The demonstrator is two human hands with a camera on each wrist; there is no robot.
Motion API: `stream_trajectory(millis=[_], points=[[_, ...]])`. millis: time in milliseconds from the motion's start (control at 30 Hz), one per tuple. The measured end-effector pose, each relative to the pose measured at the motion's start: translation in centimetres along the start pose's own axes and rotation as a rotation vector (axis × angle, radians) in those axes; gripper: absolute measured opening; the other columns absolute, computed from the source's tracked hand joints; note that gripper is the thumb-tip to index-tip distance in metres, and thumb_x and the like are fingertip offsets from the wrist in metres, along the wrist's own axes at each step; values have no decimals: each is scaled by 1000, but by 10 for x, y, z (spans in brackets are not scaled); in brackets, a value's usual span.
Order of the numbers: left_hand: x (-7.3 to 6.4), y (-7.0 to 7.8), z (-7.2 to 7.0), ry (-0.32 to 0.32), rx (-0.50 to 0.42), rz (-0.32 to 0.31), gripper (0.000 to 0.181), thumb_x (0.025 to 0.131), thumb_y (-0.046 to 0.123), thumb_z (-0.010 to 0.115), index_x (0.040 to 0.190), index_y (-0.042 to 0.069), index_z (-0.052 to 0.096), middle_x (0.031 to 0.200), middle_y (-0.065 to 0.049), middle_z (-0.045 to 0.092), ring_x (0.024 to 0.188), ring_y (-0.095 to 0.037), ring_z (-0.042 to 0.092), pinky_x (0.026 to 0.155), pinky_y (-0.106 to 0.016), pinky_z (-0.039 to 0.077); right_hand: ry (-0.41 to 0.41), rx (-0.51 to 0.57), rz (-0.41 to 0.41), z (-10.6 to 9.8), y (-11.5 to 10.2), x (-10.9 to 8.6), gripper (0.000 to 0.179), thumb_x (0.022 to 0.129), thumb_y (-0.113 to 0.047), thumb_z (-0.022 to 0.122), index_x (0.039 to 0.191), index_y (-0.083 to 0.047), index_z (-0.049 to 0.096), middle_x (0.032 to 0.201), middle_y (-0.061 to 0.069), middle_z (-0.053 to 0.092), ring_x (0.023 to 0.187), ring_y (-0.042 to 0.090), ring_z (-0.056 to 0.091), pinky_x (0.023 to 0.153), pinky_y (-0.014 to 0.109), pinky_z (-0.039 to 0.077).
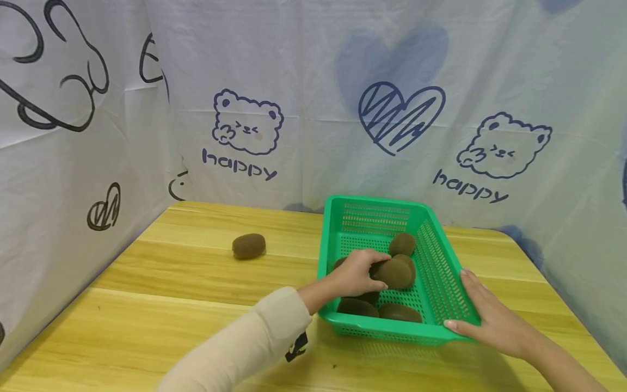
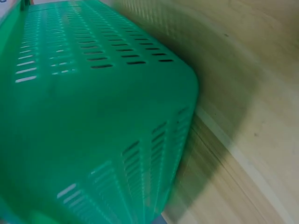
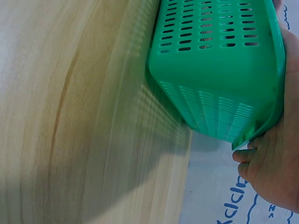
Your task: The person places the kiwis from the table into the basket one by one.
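Note:
A green plastic basket [image 1: 387, 326] with slotted walls stands on the wooden table and holds several brown kiwis. Inside it, my left hand [image 1: 360, 272] grips a kiwi [image 1: 391, 274] between thumb and fingers. Around that one lie a kiwi [image 1: 403, 245] toward the back and another kiwi [image 1: 400, 312] by the near wall. My right hand [image 1: 490, 321] holds the basket's right rim near its front corner, thumb on the near side. In the right wrist view the right hand [image 3: 275, 163] lies along the rim. The left wrist view has only the basket's outer wall [image 2: 103, 116] and the table.
One kiwi [image 1: 249, 246] rests alone on the table [image 1: 196, 283], left of the basket. White cloth [image 1: 313, 98] printed with bears and hearts hangs behind the table and at its sides. A small black object [image 1: 296, 347] shows under the left sleeve.

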State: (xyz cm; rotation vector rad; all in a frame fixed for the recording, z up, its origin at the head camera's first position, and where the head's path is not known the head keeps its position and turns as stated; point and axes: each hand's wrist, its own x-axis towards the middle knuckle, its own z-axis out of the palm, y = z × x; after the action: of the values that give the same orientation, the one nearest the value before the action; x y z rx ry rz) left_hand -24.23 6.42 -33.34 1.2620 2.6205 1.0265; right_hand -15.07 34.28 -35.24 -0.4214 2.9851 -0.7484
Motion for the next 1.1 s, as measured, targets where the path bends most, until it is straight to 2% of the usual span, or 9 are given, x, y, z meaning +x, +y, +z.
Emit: stream_trajectory(millis=[267, 633, 800, 967, 1033, 1100], points=[[12, 7, 13, -120, 56, -20, 52, 84, 13, 68, 132, 3, 50, 130, -9, 56, 113, -18, 57, 88, -16, 48, 9, -5, 1, -1, -2, 0, 98, 86, -36, 61, 148, -3, -7, 152, 30, -2, 135, 55, 6, 93, 76, 20], [23, 16, 31, -228, 139, -2, 52, 87, 10, 63, 136, 5, 44, 136, -6, 50, 121, -18, 52, 93, -16, 45, -3, 9, 0, -2, -2, -1, 97, 87, -35, 60, 148, -3, -8, 152, 29, -3, 135, 55, 4, 92, 76, 19], [23, 19, 37, -243, 177, 14, 46, 91, 9, 58, 135, 7, 43, 133, -4, 51, 119, -16, 53, 95, -16, 45, -1, 21, -1, -2, -2, -1, 97, 87, -35, 60, 148, -4, -8, 152, 30, -3, 135, 55, 4, 92, 76, 19], [20, 19, 35, -243, 189, -48, 49, 94, 12, 54, 140, 8, 39, 143, -5, 43, 128, -17, 46, 101, -19, 42, 6, 7, 0, -2, -3, -1, 97, 87, -36, 61, 148, -3, -7, 152, 30, -3, 135, 56, 6, 93, 76, 19], [18, 17, 32, -230, 188, -67, 51, 94, 14, 54, 141, 9, 38, 147, -6, 39, 132, -18, 42, 104, -20, 40, 6, 3, 3, -2, -3, -1, 97, 87, -36, 60, 148, -3, -7, 152, 30, -3, 134, 56, 6, 93, 77, 19], [16, 16, 29, -198, 173, -61, 49, 94, 14, 54, 140, 8, 40, 145, -6, 41, 131, -18, 43, 104, -21, 40, 5, 3, 5, -2, -3, -1, 97, 87, -36, 60, 148, -2, -7, 152, 30, -3, 135, 56, 6, 93, 77, 19]])
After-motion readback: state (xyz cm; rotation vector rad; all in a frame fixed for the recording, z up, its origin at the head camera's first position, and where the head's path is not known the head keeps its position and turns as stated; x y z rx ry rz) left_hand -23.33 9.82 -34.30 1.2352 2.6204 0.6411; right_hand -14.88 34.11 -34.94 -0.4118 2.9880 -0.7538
